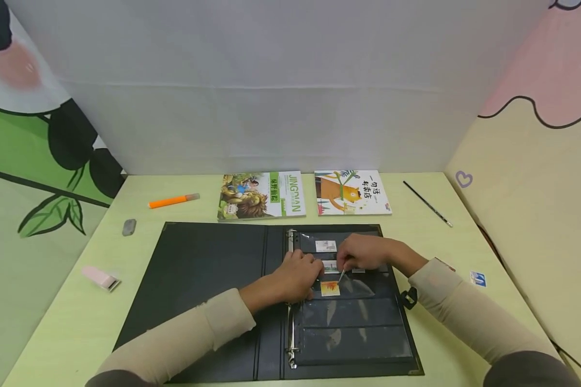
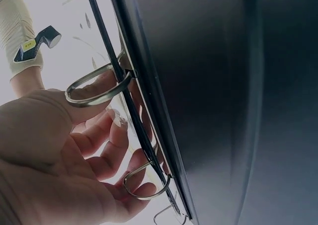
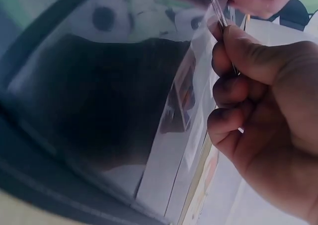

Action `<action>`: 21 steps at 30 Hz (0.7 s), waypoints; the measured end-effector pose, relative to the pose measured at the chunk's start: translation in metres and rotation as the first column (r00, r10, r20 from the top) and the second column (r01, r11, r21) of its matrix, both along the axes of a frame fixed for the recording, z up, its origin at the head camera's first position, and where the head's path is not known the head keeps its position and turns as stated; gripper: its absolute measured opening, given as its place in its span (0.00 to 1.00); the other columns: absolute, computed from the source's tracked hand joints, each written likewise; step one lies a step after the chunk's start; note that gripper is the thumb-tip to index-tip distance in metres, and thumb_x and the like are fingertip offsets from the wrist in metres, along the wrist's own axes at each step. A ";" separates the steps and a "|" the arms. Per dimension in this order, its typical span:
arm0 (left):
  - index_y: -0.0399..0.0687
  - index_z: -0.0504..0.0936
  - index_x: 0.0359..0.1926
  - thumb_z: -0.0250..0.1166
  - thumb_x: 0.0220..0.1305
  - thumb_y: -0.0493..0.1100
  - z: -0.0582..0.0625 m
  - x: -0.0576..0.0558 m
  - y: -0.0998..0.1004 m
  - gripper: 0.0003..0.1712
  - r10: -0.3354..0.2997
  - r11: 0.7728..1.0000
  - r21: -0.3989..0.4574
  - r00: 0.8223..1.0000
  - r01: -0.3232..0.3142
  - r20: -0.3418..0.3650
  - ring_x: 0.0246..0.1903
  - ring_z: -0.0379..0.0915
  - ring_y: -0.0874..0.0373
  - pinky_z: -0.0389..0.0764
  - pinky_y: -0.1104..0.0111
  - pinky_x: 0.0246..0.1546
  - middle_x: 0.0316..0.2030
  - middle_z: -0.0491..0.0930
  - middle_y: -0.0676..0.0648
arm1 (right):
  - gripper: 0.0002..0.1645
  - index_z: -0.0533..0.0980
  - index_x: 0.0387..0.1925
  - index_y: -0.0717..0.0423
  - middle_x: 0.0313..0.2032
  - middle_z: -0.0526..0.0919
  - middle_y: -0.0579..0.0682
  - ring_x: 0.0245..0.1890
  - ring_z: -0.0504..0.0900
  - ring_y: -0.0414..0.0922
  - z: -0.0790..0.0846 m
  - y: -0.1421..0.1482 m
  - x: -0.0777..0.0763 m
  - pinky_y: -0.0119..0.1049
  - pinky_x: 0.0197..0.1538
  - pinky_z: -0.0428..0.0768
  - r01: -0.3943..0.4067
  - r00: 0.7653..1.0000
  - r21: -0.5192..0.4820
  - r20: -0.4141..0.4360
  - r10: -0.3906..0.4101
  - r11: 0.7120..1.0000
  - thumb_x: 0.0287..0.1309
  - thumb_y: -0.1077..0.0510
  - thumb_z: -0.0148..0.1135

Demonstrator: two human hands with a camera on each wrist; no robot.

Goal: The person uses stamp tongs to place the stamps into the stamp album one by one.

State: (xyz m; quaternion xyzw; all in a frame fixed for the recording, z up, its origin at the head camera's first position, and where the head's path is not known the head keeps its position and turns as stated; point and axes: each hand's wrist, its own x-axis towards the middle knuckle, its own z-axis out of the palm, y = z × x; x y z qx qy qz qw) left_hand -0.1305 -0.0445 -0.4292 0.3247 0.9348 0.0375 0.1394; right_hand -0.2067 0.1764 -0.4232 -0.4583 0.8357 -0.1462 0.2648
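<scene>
A black ring binder (image 1: 213, 269) lies spread out, with a clear-pocketed black page (image 1: 358, 344) on its right side. My right hand (image 1: 365, 251) pinches slim metal tweezers (image 3: 217, 9), whose tips reach the right edge of an orange-yellow stamp (image 1: 330, 289) in the middle pocket row. Beside the metal rings (image 2: 92, 105), my left hand (image 1: 297, 275) rests on the page with loosely bent fingers, left of that stamp. A pale stamp (image 1: 326, 246) sits in the top row. Another stamp (image 1: 329, 267) in the row below is partly hidden by my hands.
Two picture books, one green and white (image 1: 261, 195) and one with an orange animal (image 1: 352, 192), lie behind the binder. A pencil (image 1: 428, 204) and a blue stamp (image 1: 477, 279) are to the right. An orange marker-like stick (image 1: 174, 200), grey eraser (image 1: 129, 227) and pink object (image 1: 100, 278) lie left.
</scene>
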 end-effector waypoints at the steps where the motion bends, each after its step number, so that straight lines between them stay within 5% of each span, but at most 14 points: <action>1: 0.58 0.74 0.51 0.73 0.53 0.52 0.000 0.000 0.000 0.25 -0.002 1.000 0.001 1.000 0.002 0.000 0.47 0.65 0.53 0.64 0.59 0.50 0.46 0.75 0.52 | 0.09 0.83 0.32 0.44 0.32 0.82 0.37 0.30 0.76 0.31 0.000 -0.002 0.001 0.29 0.38 0.76 -0.007 1.000 0.004 0.000 0.007 1.000 0.63 0.61 0.59; 12: 0.58 0.74 0.50 0.73 0.53 0.51 -0.001 0.001 0.000 0.24 -0.008 1.000 0.004 1.000 0.008 -0.016 0.47 0.65 0.53 0.64 0.60 0.48 0.46 0.75 0.52 | 0.09 0.83 0.32 0.46 0.30 0.83 0.38 0.26 0.75 0.31 0.005 -0.006 0.003 0.28 0.35 0.75 0.001 0.999 0.047 0.032 -0.003 0.999 0.63 0.60 0.59; 21: 0.57 0.74 0.51 0.72 0.54 0.49 0.001 0.001 -0.002 0.24 -0.006 0.999 0.035 1.000 0.006 0.004 0.49 0.64 0.52 0.64 0.56 0.51 0.47 0.75 0.51 | 0.08 0.82 0.37 0.45 0.33 0.82 0.37 0.30 0.72 0.33 0.013 0.069 -0.009 0.31 0.37 0.73 0.194 0.980 0.014 -0.051 -0.193 0.981 0.64 0.58 0.58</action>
